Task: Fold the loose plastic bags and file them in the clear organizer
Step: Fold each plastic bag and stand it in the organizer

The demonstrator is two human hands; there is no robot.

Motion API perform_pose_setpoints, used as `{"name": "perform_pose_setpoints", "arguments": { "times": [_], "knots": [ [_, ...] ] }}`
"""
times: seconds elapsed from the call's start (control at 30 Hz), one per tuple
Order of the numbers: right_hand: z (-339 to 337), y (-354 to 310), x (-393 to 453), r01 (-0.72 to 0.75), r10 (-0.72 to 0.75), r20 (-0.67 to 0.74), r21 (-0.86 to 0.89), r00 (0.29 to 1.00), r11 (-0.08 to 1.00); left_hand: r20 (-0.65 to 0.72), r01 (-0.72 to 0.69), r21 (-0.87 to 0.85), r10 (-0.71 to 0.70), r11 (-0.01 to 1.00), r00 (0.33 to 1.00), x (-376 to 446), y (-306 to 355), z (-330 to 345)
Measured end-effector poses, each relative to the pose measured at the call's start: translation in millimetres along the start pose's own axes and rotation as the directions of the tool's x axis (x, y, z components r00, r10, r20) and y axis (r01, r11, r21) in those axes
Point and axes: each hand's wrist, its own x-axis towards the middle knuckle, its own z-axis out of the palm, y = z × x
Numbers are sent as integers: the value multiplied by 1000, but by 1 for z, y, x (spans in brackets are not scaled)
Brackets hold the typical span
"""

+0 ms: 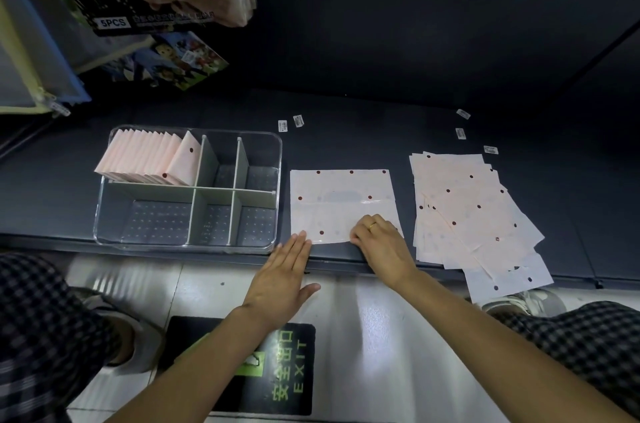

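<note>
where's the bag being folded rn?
In the head view, the flat bag lies at the shelf's near edge, between the clear organizer to its left and the loose bag pile to its right, with both hands at its near edge.

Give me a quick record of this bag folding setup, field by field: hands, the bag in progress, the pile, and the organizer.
left hand: flat, fingers straight, fingertips at the near left corner of the flat bag
right hand: fingers curled at the near edge of the flat bag
flat bag: pink, dotted, spread between organizer and pile
loose pile: unfolded bags, right of the flat bag
clear organizer: folded bags upright in far left compartment; other compartments bare
</note>
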Motion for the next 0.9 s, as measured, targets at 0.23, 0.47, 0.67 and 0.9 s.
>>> {"name": "perform_pose_setpoints", "arguments": {
  "times": [0.23,0.47,0.67,0.9],
  "knots": [
    [-14,2,2,44,-47,218,15,975,999,-192,-52,-118,28,992,981,-4,3,-7],
    [-45,-2,-9,30,-69,377,109,924,994,-471,-129,-156,42,979,881,-3,17,-32],
    [-45,5,17,-94,23,314,211,949,973,-595,-142,-163,18,976,804,1,17,-44],
    [-25,14,49,-226,154,298,226,942,948,-351,-190,7,180,982,919,0,26,-27]
  ]
}}
